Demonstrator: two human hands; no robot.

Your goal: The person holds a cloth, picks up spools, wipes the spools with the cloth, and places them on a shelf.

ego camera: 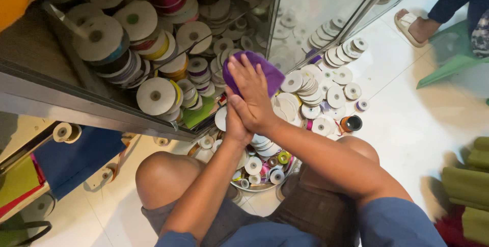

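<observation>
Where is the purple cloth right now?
In the head view, the purple cloth is near the middle, pressed against the glass cabinet door under the right hand, above the pile of ribbon spools on the floor.

Ribbon spools (pixel 326 97) heaped on white floor (pixel 407 140); sandalled foot (pixel 415 25) by green stool (pixel 451 58).

Under the right hand (pixel 253 94) the cloth (pixel 267 71) is purple. Left of it, the ribbon spools (pixel 155 95) show white faces with yellow, pink and teal edges. Just below the hands the spools in the bowl (pixel 265 168) are white, green and pink. The floor (pixel 407 119) to the right is white tile; the stool (pixel 451 56) is green.
</observation>
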